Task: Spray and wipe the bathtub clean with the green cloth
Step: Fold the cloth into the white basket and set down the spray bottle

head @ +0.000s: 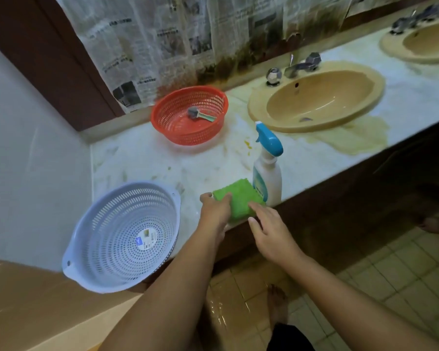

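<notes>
Finding: the job is at the pick-up stage; no spraying or wiping has begun, and the bathtub is not in view.

The green cloth (241, 201) lies folded at the front edge of the counter (142, 158), just beside the spray bottle (268, 173), which stands upright to its right. Your left hand (214, 211) grips the cloth's left edge, fingers curled over the top and thumb at the far corner. Your right hand (271, 236) is spread, fingers straight, with the fingertips on or just at the cloth's near right corner (contact cannot be confirmed); it holds nothing.

Also present: a red basket (162, 122) holding a small brush (200, 115), a white colander (91, 224) overhanging the counter's front edge, and a tan sink (257, 110) further right.

Judgement: the next move calls for lifting the cloth clear with the left hand and closing the right around the bottle's neck. The bottle stands very near the edge and touching or nearly touching the cloth, so drag the cloth away from it, not across it, or it may tip.
</notes>
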A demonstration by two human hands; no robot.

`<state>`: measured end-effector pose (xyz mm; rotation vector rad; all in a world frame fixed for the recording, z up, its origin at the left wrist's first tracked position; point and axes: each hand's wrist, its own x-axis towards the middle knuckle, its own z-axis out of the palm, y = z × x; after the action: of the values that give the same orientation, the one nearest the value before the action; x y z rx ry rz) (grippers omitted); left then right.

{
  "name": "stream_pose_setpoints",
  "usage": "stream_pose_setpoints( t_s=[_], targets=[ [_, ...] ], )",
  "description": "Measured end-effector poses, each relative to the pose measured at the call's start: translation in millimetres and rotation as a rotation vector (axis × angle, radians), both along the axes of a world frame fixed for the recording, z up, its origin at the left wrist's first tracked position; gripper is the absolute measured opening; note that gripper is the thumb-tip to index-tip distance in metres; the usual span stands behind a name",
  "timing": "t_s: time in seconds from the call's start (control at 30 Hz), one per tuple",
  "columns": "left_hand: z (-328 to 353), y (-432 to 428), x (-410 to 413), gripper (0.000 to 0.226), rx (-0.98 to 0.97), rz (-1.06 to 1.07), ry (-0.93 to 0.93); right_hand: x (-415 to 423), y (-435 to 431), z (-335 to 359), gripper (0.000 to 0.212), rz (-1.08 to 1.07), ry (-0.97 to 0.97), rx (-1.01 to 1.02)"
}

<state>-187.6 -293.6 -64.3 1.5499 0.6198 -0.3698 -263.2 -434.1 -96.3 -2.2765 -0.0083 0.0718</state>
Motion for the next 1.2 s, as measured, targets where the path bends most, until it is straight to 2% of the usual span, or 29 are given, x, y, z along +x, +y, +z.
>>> stream_pose_setpoints(
  t_s=[0.03, 0.1, 0.3, 0.37, 0.43, 0.57, 0.63, 0.73, 0.8, 0.93, 1.07, 1.13, 1.2],
  targets=[
    [0, -4, 6, 0.051, -0.096, 0.064, 0.044, -1, 0, -3, 0.049, 0.002, -0.008, 0.016],
    [2, -10, 14, 0.051, -0.144, 0.111, 0.088, -4, 0, -7, 0.048, 0.002, -0.014, 0.049],
    [3, -18, 9, 0.019, -0.272, 0.094, 0.036, -7, -7, -1, 0.046, -0.03, -0.003, 0.113],
    [2, -15, 0, 0.016, -0.225, 0.061, -0.045, -9, -11, 3, 0.045, -0.045, 0.004, 0.161],
    [4, -8, -14, 0.016, -0.079, -0.012, -0.192, -13, -13, 9, 0.042, -0.061, -0.026, 0.231],
    [21, 21, -52, 0.018, 0.232, -0.268, -0.472, -22, -10, 32, 0.041, -0.056, -0.234, 0.241],
    [35, 38, -73, 0.021, 0.258, -0.365, -0.538, -24, -8, 44, 0.051, 0.0, -0.284, 0.185],
    [54, 61, -98, 0.025, 0.241, -0.478, -0.606, -30, -3, 63, 0.068, 0.142, -0.255, 0.135],
    [61, 74, -112, 0.027, 0.222, -0.523, -0.633, -37, 1, 72, 0.072, 0.227, -0.225, 0.146],
    [67, 93, -135, 0.027, 0.171, -0.531, -0.634, -55, 11, 82, 0.054, 0.269, -0.164, 0.189],
    [69, 108, -154, 0.035, 0.103, -0.501, -0.61, -72, 26, 86, 0.028, 0.271, -0.201, 0.228],
    [69, 116, -161, 0.041, 0.127, -0.513, -0.598, -77, 34, 88, 0.024, 0.276, -0.222, 0.264],
    [71, 124, -166, 0.044, 0.234, -0.544, -0.619, -82, 43, 89, 0.024, 0.287, -0.231, 0.276]
  ],
)
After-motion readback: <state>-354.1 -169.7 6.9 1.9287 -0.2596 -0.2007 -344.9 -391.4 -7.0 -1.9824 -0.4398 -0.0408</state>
